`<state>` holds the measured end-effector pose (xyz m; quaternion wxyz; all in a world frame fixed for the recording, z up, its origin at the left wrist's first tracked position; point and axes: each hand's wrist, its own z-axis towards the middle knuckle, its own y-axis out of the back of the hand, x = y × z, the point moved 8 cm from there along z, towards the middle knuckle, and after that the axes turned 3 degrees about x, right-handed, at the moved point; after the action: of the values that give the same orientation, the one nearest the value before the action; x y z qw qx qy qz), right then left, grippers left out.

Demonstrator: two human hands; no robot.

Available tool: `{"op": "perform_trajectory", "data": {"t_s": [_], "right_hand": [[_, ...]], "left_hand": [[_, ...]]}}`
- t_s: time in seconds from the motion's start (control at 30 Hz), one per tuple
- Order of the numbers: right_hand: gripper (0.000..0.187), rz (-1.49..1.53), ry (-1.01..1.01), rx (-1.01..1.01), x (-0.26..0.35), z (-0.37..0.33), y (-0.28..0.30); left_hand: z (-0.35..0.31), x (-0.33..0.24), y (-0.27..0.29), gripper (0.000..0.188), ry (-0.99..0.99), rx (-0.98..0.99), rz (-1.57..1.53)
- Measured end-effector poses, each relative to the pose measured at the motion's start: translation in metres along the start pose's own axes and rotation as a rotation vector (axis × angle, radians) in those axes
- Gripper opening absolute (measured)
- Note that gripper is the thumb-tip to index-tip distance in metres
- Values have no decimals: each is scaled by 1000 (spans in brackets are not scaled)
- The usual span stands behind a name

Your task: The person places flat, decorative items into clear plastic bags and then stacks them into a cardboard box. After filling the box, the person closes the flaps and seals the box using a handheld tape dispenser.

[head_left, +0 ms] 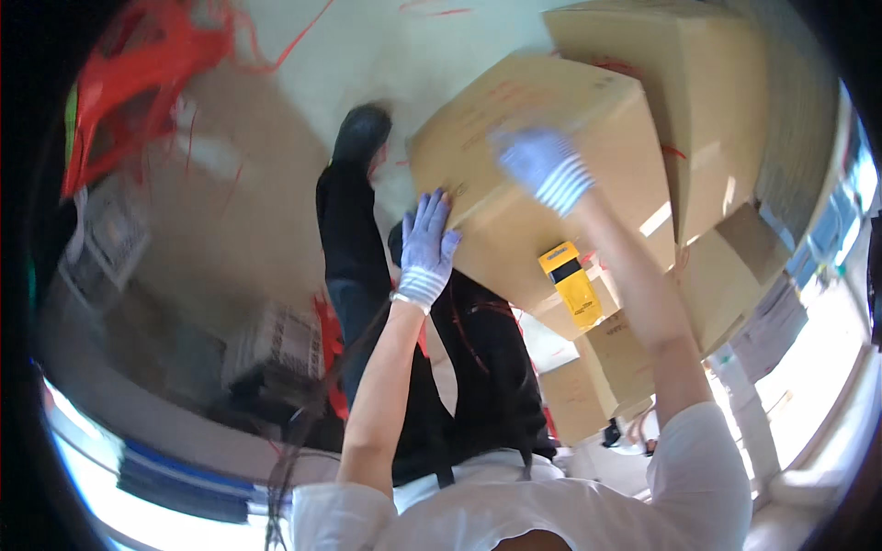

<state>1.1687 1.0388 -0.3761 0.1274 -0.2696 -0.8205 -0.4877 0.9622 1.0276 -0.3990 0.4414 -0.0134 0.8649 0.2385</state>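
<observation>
A large brown cardboard box (524, 220) stands in front of me, tilted in the view. My left hand (427, 241), in a pale lavender knit glove with a striped cuff, lies against its left edge with fingers stretched out. Over the top of the box is my right hand (542, 167), in a matching glove; motion smears its fingers, so I cannot make out their pose or anything in them. A flat yellow package (572, 286) with a dark patch rests near the box's close edge, beside my right forearm.
Another tall cardboard box (721, 110) stands behind to the right, with smaller cartons (574, 399) nearer me. At the upper left is a red plastic stool (147, 78). Red strapping (294, 41) trails over the floor. A grey crate (280, 344) sits at the left.
</observation>
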Motion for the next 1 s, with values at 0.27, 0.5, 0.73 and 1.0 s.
{"op": "perform_trajectory", "data": {"t_s": [0.27, 0.5, 0.73, 1.0], "right_hand": [[25, 396, -257, -347, -3, -158, 29], [36, 143, -1099, 479, -140, -413, -104], [70, 1045, -1561, -108, -144, -626, -348], [57, 1279, -1587, -983, -146, -568, -318]], "left_hand": [[-14, 34, -20, 75, 321, -164, -386], [-19, 44, -30, 76, 650, 95, -696], [-14, 41, -32, 74, 612, 225, -818], [18, 32, -11, 66, 573, 248, -805]]}}
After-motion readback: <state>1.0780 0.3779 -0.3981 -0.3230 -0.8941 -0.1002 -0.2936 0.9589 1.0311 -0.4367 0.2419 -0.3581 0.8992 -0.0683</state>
